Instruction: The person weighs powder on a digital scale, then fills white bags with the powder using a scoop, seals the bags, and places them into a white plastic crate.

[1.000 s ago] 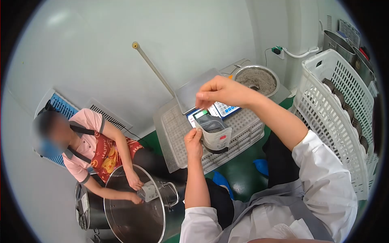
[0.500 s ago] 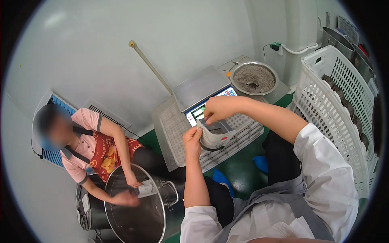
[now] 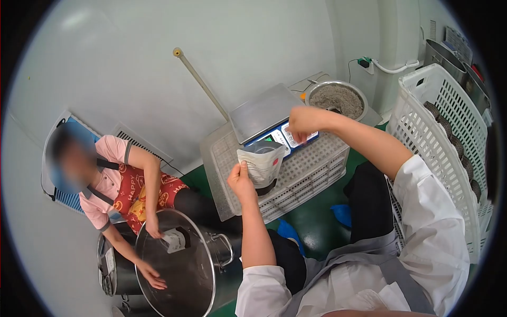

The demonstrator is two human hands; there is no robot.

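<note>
**Left hand** (image 3: 241, 181) – nearest item, raised in front of the chest. Thumb and fingers are clamped on the lower left edge of the pouch.

**Pouch** (image 3: 262, 161) – held in the air over the near edge of the crate, just below the scale's display and touching neither. Pale stand-up bag with grey print and a dark band at the base. The mouth is open and gaping upward, the body tilted slightly and creased. Contents cannot be seen.

**Risk, as judged** – a one-sided grip on a soft, open bag. If the tilt grows or the pinch slips, the fill could spill onto the crate or the floor, or the bag could fold shut.

**Crate** (image 3: 311, 169) – white, slatted and upturned, carrying the scale.

**Scale** (image 3: 261, 112) – steel platter bare, keypad and lit display facing the person.

**Right hand** (image 3: 302, 122) – above the keypad with fingers curled together. Whether they pinch anything cannot be told.

**Bowl** (image 3: 336, 82) – steel, behind the scale, holding grey powder (image 3: 338, 99).

**Basket** (image 3: 449, 105) – white, at the right, with a row of dark rolls inside.

**Co-worker** (image 3: 113, 179) – at the left, both hands at a large steel pot (image 3: 179, 274).
</note>
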